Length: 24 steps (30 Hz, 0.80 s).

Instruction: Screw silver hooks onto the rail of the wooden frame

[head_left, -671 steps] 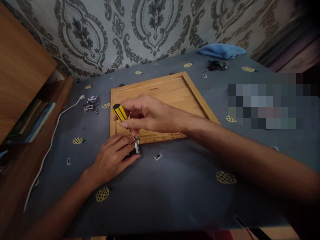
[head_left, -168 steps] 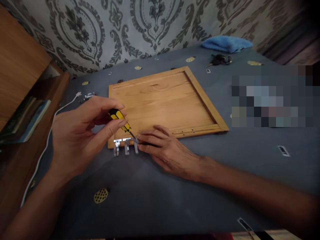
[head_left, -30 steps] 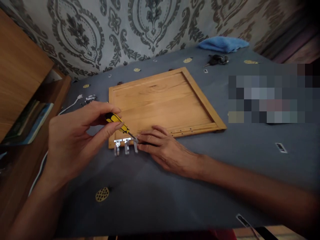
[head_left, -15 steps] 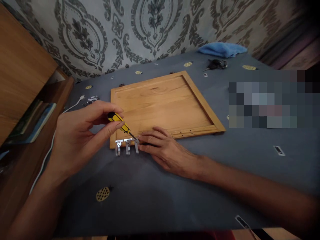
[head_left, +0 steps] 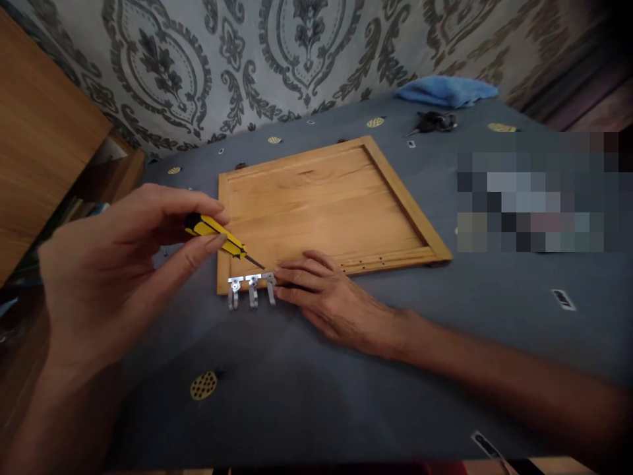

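Observation:
A square wooden panel [head_left: 321, 204] with a raised frame lies flat on the grey patterned cloth. Three small metal hooks [head_left: 252, 289] hang off its near left edge. My left hand [head_left: 123, 277] pinches a yellow and black screwdriver [head_left: 215, 234] between thumb and fingers, its tip slanting down toward the rightmost hook. My right hand [head_left: 331, 300] lies with fingers pressed flat on the panel's near edge, fingertips against that rightmost hook.
A blue cloth [head_left: 448, 90] and a dark bunch of keys [head_left: 432, 121] sit at the far side. A wooden shelf unit [head_left: 44, 152] stands at the left. A row of small holes [head_left: 366, 262] runs along the panel's near rail.
My left hand has drawn back to the left and tilted the screwdriver lower. My right hand stays on the rightmost hook. Since 22 s ago the screwdriver switched from my right hand to my left.

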Tool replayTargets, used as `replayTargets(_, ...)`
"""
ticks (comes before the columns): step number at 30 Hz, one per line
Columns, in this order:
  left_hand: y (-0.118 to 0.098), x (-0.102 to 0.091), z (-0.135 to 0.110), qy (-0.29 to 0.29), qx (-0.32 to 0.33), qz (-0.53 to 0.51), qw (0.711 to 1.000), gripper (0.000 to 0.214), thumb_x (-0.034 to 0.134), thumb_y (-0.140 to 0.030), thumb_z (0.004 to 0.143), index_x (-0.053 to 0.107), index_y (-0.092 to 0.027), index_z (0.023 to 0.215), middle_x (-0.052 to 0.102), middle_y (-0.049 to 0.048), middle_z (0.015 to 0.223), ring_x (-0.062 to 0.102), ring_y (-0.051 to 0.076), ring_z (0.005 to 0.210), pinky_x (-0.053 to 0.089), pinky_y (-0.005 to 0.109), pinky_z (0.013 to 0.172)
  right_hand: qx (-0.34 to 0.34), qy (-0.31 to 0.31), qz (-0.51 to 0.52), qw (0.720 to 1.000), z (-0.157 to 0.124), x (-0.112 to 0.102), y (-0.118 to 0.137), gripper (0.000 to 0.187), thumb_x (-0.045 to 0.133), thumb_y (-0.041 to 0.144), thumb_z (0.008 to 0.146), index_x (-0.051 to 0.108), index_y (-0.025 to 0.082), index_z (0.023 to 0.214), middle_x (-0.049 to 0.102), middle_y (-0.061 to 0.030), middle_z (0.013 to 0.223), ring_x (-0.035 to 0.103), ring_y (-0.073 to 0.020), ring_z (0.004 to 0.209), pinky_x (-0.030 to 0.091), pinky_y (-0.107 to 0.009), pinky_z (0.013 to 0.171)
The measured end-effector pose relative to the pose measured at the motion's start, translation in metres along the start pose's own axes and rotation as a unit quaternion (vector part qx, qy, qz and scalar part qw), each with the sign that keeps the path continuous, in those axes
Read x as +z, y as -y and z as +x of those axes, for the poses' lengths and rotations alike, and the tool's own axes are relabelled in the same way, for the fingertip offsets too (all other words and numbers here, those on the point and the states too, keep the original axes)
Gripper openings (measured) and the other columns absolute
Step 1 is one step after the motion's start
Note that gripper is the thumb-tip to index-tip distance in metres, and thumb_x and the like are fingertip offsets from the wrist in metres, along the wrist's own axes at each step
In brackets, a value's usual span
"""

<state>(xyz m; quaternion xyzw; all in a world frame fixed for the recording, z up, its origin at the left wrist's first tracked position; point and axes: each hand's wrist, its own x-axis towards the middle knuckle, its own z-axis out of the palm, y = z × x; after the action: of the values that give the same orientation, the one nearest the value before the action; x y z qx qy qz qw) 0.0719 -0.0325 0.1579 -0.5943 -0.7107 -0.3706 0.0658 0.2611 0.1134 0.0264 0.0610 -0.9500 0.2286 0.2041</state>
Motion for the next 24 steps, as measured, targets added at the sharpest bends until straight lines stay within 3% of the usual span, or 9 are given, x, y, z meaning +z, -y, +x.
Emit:
replayTargets(11, 0.0032, 0.0055, 0.0012, 0.032, 0.037, 0.024, 0.999, 0.015, 0.073, -0.024, 0.089, 0.073, -0.024, 0.105, 0.073, -0.0054, 0.098, 0.070, 0.009, 0.083, 0.055, 0.017, 0.075, -0.003, -0.016, -0.038, 0.999, -0.0025, 0.0076, 0.0004, 0.033, 0.048, 0.013, 0.097, 0.065, 0.017, 0.125, 0.068, -0.0088, 0.130, 0.054, -0.0253, 0.127, 0.033, -0.054, 0.113)
replayTargets(24, -0.0041, 0.0044, 0.0012, 0.077, 0.039, 0.039, 0.996, 0.014, 0.069, -0.027, 0.092, 0.071, -0.023, 0.105, 0.075, -0.0070, 0.097, 0.070, 0.008, 0.081, 0.055, 0.014, 0.074, 0.016, -0.007, -0.071, 0.997, -0.0040, 0.0078, 0.0069, 0.036, 0.052, 0.012, 0.097, 0.062, 0.019, 0.130, 0.066, -0.0087, 0.134, 0.052, -0.0271, 0.130, 0.033, -0.058, 0.112)
